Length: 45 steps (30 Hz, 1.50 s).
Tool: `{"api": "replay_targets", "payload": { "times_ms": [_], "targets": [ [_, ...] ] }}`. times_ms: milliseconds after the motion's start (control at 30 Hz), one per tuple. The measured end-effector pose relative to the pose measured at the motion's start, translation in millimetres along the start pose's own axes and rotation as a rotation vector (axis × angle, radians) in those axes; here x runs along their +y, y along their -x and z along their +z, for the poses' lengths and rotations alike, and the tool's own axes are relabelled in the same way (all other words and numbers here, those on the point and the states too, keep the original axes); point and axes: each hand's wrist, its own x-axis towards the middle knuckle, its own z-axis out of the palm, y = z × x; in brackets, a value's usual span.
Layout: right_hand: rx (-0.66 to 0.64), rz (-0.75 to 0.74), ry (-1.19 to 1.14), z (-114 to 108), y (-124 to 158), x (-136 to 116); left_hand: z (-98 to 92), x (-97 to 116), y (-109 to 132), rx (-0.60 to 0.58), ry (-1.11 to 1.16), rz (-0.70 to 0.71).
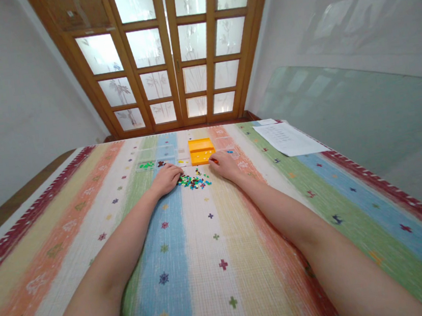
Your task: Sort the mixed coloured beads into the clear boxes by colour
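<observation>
A heap of small coloured pieces point(194, 181) lies on the striped cloth far out in front of me. My left hand point(166, 178) rests at the heap's left edge, fingers curled down onto the pieces. My right hand point(224, 164) sits at the heap's right side, fingertips pinched on a small red piece point(215, 162). Just behind the heap stands an orange tray point(201, 150). Clear little compartments lie beside it; one on the left holds green pieces point(146, 165), another holds dark red ones point(161, 163).
The table is covered by a striped multicoloured cloth point(216, 260). A white printed sheet point(287, 138) lies at the far right. Wooden glazed doors point(173, 55) stand behind the table, white walls on both sides.
</observation>
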Motion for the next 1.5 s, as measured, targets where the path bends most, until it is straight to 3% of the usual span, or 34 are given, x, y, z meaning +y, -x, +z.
{"api": "replay_targets", "payload": {
  "times_ms": [333, 567, 800, 933, 1100, 1267, 1500],
  "targets": [
    [0.000, -0.005, 0.001, 0.7, -0.3, 1.1, -0.8, 0.9, -0.6, 0.001, 0.009, 0.006],
    [-0.009, -0.027, 0.000, -1.9, 0.8, -1.4, 5.0, -4.9, -1.3, 0.092, 0.133, -0.067],
    [-0.097, -0.165, 0.021, -8.7, 1.1, -20.7, -0.7, -22.2, 3.4, 0.382, 0.154, -0.276],
    [-0.180, -0.296, 0.047, -5.3, 2.2, -35.0, -8.2, -43.6, 11.3, 0.570, 0.155, -0.438],
    [-0.251, -0.334, 0.043, -2.3, 5.8, -41.9, -8.9, -70.8, 20.7, 0.715, 0.135, -0.630],
    [-0.261, -0.332, -0.034, -2.1, 6.4, -39.0, -5.5, -75.4, 22.5, 0.686, 0.125, -0.648],
    [-0.243, -0.351, -0.043, -5.5, 4.6, -45.4, -5.6, -55.1, 17.1, 0.621, 0.109, -0.546]
  ]
}}
